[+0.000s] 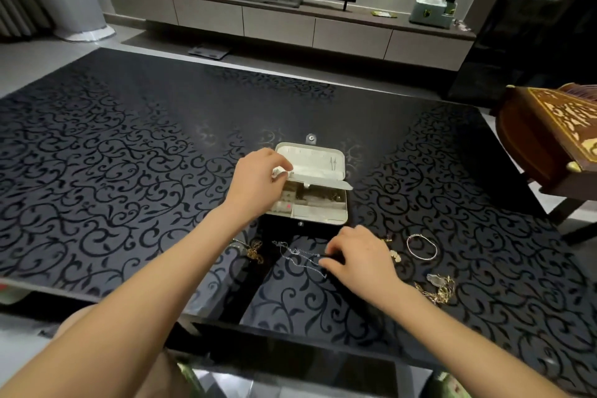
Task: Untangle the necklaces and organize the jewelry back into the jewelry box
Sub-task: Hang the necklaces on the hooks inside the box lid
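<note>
A small cream jewelry box (318, 216) lies open in the middle of the black patterned table (129, 155), its lid (318, 160) tipped back. My left hand (255, 186) is over the box's left side and pinches a small silvery piece (278, 173) at the lid's edge. My right hand (358, 257) rests on the table in front of the box, fingers curled onto a thin silver chain (298, 252). A gold chain tangle (255, 250) lies left of it. A silver bangle (421, 246) and a gold tangle (441, 291) lie to the right.
A carved wooden chest (549, 136) stands on a stand at the table's right edge. Small gold pieces (394, 255) lie beside my right hand. Beyond the table are a low TV cabinet (277, 22) and a TV.
</note>
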Tool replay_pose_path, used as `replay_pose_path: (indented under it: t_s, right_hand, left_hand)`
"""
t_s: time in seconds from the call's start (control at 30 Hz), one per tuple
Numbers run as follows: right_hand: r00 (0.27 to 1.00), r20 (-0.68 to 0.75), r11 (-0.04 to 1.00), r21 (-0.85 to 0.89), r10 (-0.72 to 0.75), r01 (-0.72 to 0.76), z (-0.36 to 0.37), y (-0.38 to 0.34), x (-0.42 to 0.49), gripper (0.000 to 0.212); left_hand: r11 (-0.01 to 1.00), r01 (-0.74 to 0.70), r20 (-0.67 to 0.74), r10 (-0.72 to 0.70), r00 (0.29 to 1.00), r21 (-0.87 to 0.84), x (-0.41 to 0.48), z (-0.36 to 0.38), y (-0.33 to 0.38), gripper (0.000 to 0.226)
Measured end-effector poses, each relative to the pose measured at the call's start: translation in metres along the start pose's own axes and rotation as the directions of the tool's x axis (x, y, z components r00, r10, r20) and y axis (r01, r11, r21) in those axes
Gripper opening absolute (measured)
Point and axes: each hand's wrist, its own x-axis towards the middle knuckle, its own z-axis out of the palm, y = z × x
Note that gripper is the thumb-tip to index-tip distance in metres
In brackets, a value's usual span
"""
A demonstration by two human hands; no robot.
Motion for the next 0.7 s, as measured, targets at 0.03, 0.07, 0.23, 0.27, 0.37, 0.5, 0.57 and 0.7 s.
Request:
replay_pose_path:
  t_s: [0.03, 0.07, 0.23, 0.27, 0.37, 0.5, 0.57, 0.7]
  right_hand:
    - [0.996, 0.059, 0.998, -0.015, 0.061, -0.061, 0.003, -0.003, -0.003, 0.028]
    - [0.989, 0.092, 0.993, 0.001, 0.117, -0.118, 0.006, -0.006, -0.005, 0.030]
    - [0.944, 0.206, 0.954, 0.106, 0.256, -0.282, 0.018, -0.016, -0.006, 0.021]
    - [0.938, 0.226, 0.947, 0.128, 0.262, -0.296, 0.018, -0.015, -0.005, 0.025]
    - [0.951, 0.229, 0.939, 0.225, 0.208, -0.260, 0.005, -0.018, -0.007, 0.022]
    - [0.976, 0.170, 0.865, 0.461, 0.133, -0.199, -0.032, -0.023, -0.017, 0.012]
    - [0.988, 0.123, 0.847, 0.512, 0.096, -0.146, -0.053, -0.024, -0.019, 0.011]
    - [0.997, 0.069, 0.799, 0.598, 0.024, -0.060, -0.098, -0.029, -0.015, 0.009]
  left_hand:
    - [1.000, -0.011, 0.000, 0.011, 1.000, 0.008, -0.004, -0.002, 0.000, 0.014]
    - [1.000, -0.019, -0.003, 0.019, 1.000, 0.016, -0.008, -0.003, 0.000, 0.014]
    - [0.995, -0.089, -0.070, 0.092, 0.993, 0.039, -0.022, -0.009, 0.004, 0.018]
    - [0.993, -0.109, -0.080, 0.111, 0.991, 0.038, -0.024, -0.009, 0.006, 0.019]
    - [0.983, -0.177, -0.063, 0.179, 0.982, 0.045, -0.037, -0.012, 0.014, 0.021]
    - [0.984, -0.140, 0.293, 0.167, 0.941, -0.110, -0.061, -0.009, 0.033, 0.028]
    - [0.959, 0.055, 0.490, 0.092, 0.867, -0.278, -0.067, -0.008, 0.040, 0.031]
    - [0.701, 0.377, 0.597, 0.086, 0.798, -0.605, -0.068, -0.012, 0.049, 0.021]
